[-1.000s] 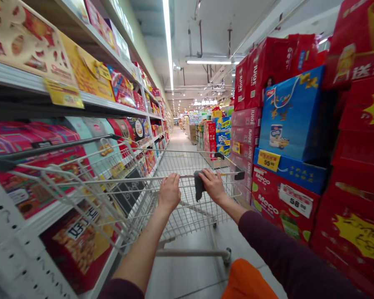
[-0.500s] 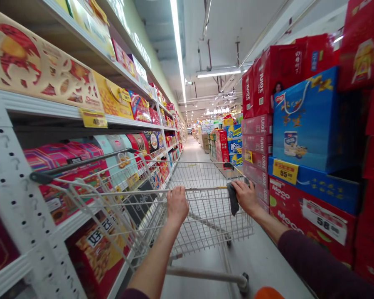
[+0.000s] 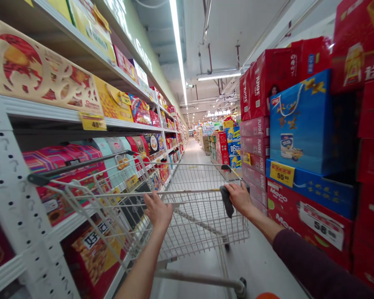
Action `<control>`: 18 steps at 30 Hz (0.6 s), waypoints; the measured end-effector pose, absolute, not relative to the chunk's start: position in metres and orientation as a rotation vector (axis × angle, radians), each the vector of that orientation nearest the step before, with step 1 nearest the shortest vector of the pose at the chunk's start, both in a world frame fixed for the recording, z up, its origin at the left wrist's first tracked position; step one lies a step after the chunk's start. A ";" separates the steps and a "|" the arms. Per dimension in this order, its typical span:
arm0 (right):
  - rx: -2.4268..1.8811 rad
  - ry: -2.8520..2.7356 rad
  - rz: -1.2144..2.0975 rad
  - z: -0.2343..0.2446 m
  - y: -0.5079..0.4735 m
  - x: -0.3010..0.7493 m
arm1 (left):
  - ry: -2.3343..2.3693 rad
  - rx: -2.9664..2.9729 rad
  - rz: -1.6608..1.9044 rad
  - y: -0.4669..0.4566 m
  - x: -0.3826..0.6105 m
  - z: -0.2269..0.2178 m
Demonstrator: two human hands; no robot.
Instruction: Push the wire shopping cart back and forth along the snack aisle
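One left hand [image 3: 159, 212], fingers splayed, could let the cart [image 3: 193, 191] veer, I judge; right hand [image 3: 238, 198] grips dark cloth [image 3: 227, 203].

Left side: white shelving with perforated upright [image 3: 3, 166]. Upper level: cream gift box with cut-out pattern [image 3: 62, 85], beside it a yellow box [image 3: 110, 99]; yellow price tag, marked 49 [image 3: 92, 121], on the shelf edge below. Lower level: pink striped boxes [image 3: 64, 155]; pale turquoise box [image 3: 103, 145]. Bottom: dark red package, nuts pictured [image 3: 90, 251].

Right side: red JUIGE bags [image 3: 276, 66] atop pink JUIGE cartons [image 3: 254, 146]. Blue gift bag, white cord handle [image 3: 302, 124], above a blue carton [image 3: 318, 189]; yellow price card, 55 [image 3: 282, 173]. Beneath: red Meco carton [image 3: 279, 195]; white price card, 58 [image 3: 322, 224].

Overhead: long strip light, lit [image 3: 178, 45].
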State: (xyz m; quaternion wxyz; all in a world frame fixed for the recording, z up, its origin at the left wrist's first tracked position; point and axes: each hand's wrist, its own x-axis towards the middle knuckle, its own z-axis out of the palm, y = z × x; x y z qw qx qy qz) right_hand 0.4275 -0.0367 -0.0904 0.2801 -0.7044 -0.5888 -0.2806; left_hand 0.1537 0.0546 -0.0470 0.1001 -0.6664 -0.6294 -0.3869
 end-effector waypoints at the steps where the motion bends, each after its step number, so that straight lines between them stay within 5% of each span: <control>1: -1.899 -1.569 -0.750 -0.091 -0.040 0.431 | -1.872 -1.976 -1.201 0.059 0.151 -0.048; 18: -1.779 -1.490 -0.821 -0.103 -0.056 0.410 | -1.883 -2.106 -1.115 0.082 0.128 -0.041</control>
